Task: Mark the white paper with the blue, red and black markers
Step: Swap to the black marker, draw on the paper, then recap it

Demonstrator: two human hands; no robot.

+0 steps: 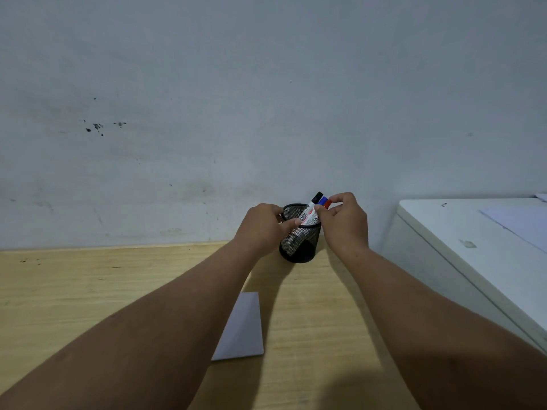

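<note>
A black mesh cup [305, 245] stands at the far edge of the wooden desk [88, 291], against the wall. Three markers lean in it: one with a black cap [316, 198], one with a blue cap [323, 200], one with a red cap [328, 204]. My left hand [260, 229] grips the cup's left rim. My right hand [344, 223] pinches the tops of the blue and red markers; which one it holds I cannot tell. The white paper [244, 329] lies flat on the desk nearer me, partly hidden under my left forearm.
A white cabinet or appliance [461, 247] stands to the right of the desk, with a sheet lying on its top. The grey wall [266, 99] rises directly behind the cup.
</note>
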